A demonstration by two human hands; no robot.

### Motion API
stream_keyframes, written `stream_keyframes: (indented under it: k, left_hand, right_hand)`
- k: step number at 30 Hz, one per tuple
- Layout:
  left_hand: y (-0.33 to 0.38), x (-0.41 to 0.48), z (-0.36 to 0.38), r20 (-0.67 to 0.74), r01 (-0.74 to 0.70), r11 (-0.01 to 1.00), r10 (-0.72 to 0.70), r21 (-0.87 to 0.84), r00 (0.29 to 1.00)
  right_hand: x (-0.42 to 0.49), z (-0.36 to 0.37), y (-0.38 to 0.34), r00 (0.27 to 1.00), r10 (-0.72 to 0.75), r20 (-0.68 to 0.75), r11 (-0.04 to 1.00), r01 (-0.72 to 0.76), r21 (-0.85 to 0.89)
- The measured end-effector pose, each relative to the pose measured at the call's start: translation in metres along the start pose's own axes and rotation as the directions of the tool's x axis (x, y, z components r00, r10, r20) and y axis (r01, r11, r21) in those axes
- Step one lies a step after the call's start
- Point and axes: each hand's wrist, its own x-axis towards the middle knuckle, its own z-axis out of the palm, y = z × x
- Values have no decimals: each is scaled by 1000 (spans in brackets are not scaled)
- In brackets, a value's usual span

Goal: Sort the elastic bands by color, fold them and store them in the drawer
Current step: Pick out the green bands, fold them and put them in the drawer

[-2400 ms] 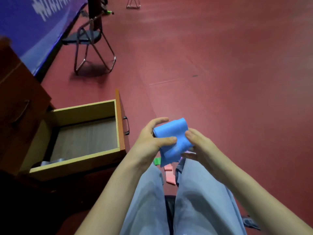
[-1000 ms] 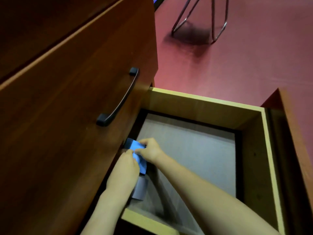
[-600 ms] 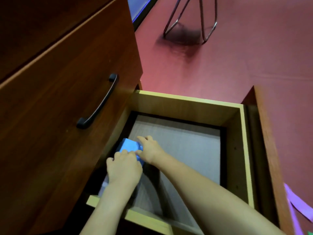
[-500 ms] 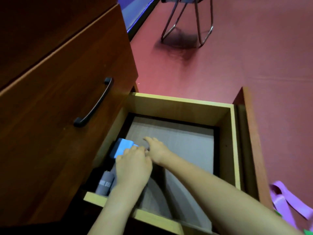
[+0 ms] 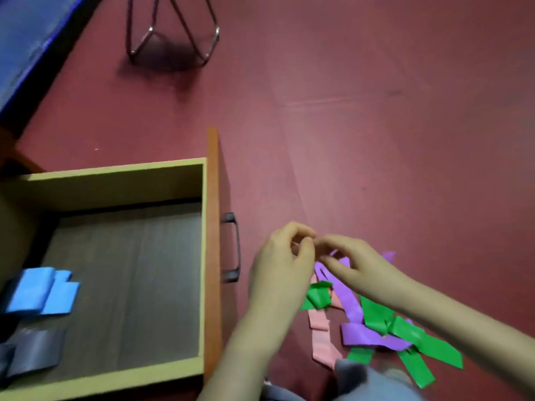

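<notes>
Reaching together over the loose pile on the floor [image 5: 376, 140], the left hand [image 5: 282, 267] and right hand [image 5: 356, 264] have their fingers curled, tips meeting just above the upper end of a purple band [image 5: 347, 296]. The frame is blurred there, so I cannot tell whether either hand actually pinches it. Change noted: half a second ago both hands were inside the drawer [image 5: 115, 172], settling a folded blue piece. Now they are out, and the folded blue bands [image 5: 40, 290] lie at the drawer's left end next to a folded grey band [image 5: 34, 348]. Judgement: blue is stored and the next colour is being picked, probably purple. The purple band crosses the green bands [image 5: 376, 314], with a pink band [image 5: 318, 322] beside them, so it likely needs pulling free before folding. Room: much of the drawer bottom remains unfilled right of the stored bands. The drawer front and its handle [image 5: 236, 247] stand just left of the left hand, an edge to clear on the return. Chair legs [image 5: 173, 33] are well apart, beyond the drawer.
</notes>
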Motion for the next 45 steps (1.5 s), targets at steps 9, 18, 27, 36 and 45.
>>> stream_keyframes:
  k: [9,18,27,36,45]
  left_hand:
    - [-119,54,147,269,406,881,-464,245,844]
    - [-251,88,219,228,417,783,-559,461,797]
    - [-322,101,271,223,219,833,-373,508,901]
    - [-259,89,274,177,185,982,-176,-34,968]
    - [-208,94,279,359,-138,974,197,-182,912]
  right_hand:
    - [-66,22,211,771,592,-236,801,-531,276]
    - [-61,91,328,638,711,-296,694,-568,443]
    - [-66,88,394,485,686,-543,716,-582,384]
    - [-48,96,404,438,786,-436,451,-889,-79]
    - [-40,102,411,580,680,-447,492,-814,-308]
